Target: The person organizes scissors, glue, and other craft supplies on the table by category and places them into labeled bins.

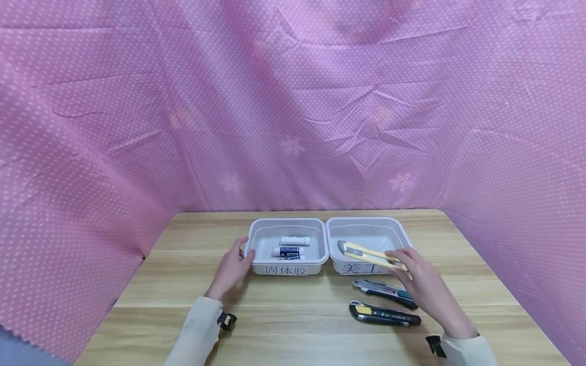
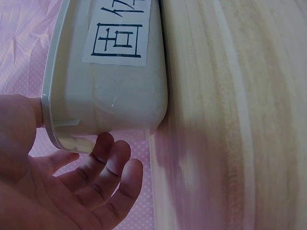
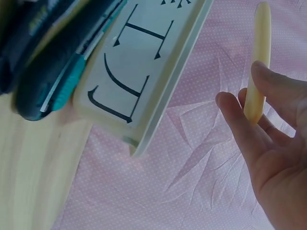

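Observation:
In the head view my right hand (image 1: 423,282) pinches a yellow box cutter (image 1: 368,253) between thumb and fingers. It is tilted over the right white plastic box (image 1: 400,231). The right wrist view shows the yellow box cutter (image 3: 260,45) edge-on in the fingers of the right hand (image 3: 273,143). My left hand (image 1: 233,269) holds the near left corner of the left white plastic box (image 1: 256,256). In the left wrist view, the thumb of that hand (image 2: 62,187) hooks over the box's rim, its tip hidden, and bent fingers lie by the outer wall.
Several glue sticks (image 1: 288,251) lie inside the left box. Before the right box lie a silver-and-teal box cutter (image 1: 384,292) and a black-and-yellow one (image 1: 384,314). Both boxes carry paper labels (image 1: 286,270). Pink dotted cloth (image 1: 293,127) hangs behind the wooden table (image 1: 293,340).

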Motion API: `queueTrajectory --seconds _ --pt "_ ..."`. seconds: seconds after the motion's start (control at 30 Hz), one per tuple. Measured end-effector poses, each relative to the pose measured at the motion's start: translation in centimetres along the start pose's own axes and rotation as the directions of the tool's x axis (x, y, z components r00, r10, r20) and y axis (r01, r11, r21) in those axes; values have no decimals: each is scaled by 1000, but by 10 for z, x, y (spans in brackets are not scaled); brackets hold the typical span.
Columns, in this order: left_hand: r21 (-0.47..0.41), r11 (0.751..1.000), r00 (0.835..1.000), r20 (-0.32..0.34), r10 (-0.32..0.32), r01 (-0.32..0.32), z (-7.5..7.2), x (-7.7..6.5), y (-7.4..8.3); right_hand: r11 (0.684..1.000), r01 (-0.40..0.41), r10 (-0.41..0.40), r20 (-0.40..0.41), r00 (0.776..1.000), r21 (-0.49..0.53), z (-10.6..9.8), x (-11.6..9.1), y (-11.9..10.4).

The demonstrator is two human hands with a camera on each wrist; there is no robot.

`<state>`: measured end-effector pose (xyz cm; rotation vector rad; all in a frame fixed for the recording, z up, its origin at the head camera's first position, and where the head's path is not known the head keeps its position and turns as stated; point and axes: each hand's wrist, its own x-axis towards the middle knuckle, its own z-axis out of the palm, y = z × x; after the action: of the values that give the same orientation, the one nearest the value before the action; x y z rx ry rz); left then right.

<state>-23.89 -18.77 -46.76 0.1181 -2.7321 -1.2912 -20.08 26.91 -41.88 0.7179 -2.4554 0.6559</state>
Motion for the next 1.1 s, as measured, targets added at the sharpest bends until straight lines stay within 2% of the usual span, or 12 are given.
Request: queueTrajectory --seconds 0.2,0.57,0.8,0.97,1.1 --pt "-2 1000 1000 1 0 0 0 0 1 999 40 -40 3 999 -17 -9 12 -2" --pt "5 1000 1000 -1 3 -3 -2 0 3 996 71 -69 38 997 -46 -26 49 4" --pt "5 1000 1000 -4 -5 5 -2 -1 5 996 66 -57 145 988 -56 -30 76 11" --pt "5 1000 1000 -5 -7 7 -2 -1 6 996 56 -39 243 969 -64 -24 90 17" --pt "5 1000 1000 -4 -7 7 -2 -2 6 999 20 -9 309 951 -32 -15 94 20"
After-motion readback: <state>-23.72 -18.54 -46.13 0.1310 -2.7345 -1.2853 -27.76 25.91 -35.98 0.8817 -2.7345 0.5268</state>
